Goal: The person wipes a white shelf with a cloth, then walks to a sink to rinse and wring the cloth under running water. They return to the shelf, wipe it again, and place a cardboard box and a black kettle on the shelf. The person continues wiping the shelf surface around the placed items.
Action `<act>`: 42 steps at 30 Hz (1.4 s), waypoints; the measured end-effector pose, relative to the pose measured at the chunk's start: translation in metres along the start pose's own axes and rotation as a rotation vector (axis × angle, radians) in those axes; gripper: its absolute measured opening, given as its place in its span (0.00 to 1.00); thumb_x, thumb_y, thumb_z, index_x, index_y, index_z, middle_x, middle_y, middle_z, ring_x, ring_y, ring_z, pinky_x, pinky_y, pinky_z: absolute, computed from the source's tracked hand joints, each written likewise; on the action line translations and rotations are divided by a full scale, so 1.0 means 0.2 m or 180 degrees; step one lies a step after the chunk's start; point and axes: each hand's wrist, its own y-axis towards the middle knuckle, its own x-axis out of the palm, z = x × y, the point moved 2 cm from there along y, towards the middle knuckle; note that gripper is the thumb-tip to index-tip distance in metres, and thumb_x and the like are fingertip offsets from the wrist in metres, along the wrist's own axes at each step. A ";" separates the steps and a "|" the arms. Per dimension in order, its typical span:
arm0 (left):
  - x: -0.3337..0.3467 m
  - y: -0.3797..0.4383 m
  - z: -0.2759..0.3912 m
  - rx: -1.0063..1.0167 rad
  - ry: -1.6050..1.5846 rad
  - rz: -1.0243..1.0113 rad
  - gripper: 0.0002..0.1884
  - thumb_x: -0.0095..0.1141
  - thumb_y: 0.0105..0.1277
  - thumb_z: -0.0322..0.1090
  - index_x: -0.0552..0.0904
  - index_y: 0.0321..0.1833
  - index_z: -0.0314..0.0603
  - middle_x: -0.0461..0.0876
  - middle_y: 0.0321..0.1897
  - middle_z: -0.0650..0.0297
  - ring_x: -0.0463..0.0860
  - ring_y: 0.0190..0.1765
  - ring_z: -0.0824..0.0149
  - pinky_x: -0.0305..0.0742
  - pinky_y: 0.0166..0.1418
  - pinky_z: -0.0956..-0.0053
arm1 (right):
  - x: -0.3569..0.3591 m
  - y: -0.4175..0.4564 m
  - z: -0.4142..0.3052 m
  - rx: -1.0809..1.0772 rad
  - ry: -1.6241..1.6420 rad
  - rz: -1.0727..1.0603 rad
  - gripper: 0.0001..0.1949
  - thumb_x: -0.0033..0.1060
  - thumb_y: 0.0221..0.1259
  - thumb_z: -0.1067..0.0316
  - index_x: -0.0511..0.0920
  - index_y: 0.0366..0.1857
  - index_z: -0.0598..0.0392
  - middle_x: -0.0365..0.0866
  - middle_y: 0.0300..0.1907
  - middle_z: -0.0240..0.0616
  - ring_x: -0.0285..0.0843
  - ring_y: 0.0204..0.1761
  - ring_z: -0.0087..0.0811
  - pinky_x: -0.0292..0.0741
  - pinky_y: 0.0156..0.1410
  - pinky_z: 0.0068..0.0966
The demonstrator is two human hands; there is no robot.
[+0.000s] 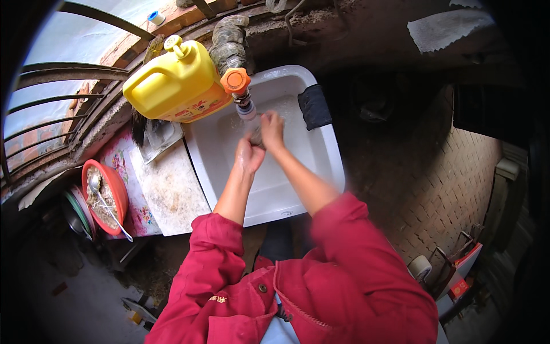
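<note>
Wet and close together, both my hands are over the white sink basin (275,210), just below the tap outlet (246,111). My left hand (250,152) is cupped under a small greyish object (256,136), blurred and partly covered by fingers, so its kind is unclear. Curled against the same object from the right is my right hand (273,131), also blurred. An orange tap handle (235,81) sits above the outlet. Water lies in the basin, and a black cloth (315,106) hangs over its right rim.
A yellow plastic jug (180,81) stands left of the tap. Beside the basin is a stained white board (172,189) with a clear plastic tray (160,139). Farther left, a red bowl (121,193) holds pale food and a metal spoon (107,204). Window bars (73,77) line the upper left.
</note>
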 end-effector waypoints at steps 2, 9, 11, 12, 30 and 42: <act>-0.09 0.00 0.13 -0.0018 0.0154 0.0276 0.15 0.39 0.76 0.37 0.72 0.56 0.36 0.79 0.53 0.55 0.80 0.55 0.57 0.77 0.59 0.63 | 0.16 -0.29 -0.04 -0.0361 0.0475 -0.0311 0.23 0.53 0.67 0.59 0.67 0.61 0.60 0.66 0.61 0.63 0.61 0.67 0.58 0.61 0.69 0.45; 0.07 -0.17 0.02 -0.0432 0.0738 -0.0735 0.25 0.36 0.78 0.46 0.61 0.71 0.41 0.68 0.66 0.50 0.70 0.67 0.51 0.71 0.65 0.48 | -0.01 0.09 -0.10 -0.1015 -0.0961 -0.0815 0.27 0.40 0.70 0.46 0.70 0.63 0.55 0.73 0.61 0.55 0.67 0.65 0.53 0.61 0.67 0.51; 0.06 -0.26 0.12 -0.0571 0.0312 -0.0776 0.25 0.43 0.76 0.47 0.63 0.69 0.41 0.69 0.65 0.49 0.71 0.66 0.47 0.72 0.64 0.45 | 0.00 0.04 -0.24 -0.0705 -0.1085 -0.2396 0.26 0.41 0.69 0.46 0.75 0.58 0.55 0.79 0.54 0.55 0.74 0.59 0.55 0.67 0.61 0.51; 0.10 -0.25 0.14 -0.0817 0.0227 -0.0881 0.26 0.46 0.75 0.46 0.63 0.69 0.40 0.69 0.64 0.49 0.71 0.65 0.48 0.73 0.63 0.47 | -0.02 0.07 -0.20 -0.1069 -0.0757 -0.2290 0.24 0.41 0.69 0.46 0.80 0.51 0.55 0.85 0.41 0.50 0.82 0.47 0.48 0.74 0.52 0.43; -0.05 -0.12 0.02 0.0975 0.5838 0.0492 0.22 0.51 0.63 0.48 0.76 0.48 0.35 0.84 0.33 0.41 0.83 0.41 0.42 0.76 0.43 0.56 | 0.06 -0.05 -0.16 0.1585 0.1861 -0.1168 0.07 0.48 0.68 0.65 0.76 0.37 0.54 0.71 0.24 0.31 0.67 0.21 0.25 0.67 0.23 0.24; -0.19 -0.06 0.14 0.1673 0.4610 0.0066 0.23 0.57 0.62 0.53 0.75 0.50 0.44 0.83 0.43 0.59 0.82 0.47 0.61 0.76 0.45 0.65 | -0.07 0.00 -0.23 0.1824 0.0505 -0.2234 0.28 0.57 0.65 0.44 0.66 0.58 0.55 0.74 0.51 0.39 0.72 0.54 0.39 0.77 0.52 0.40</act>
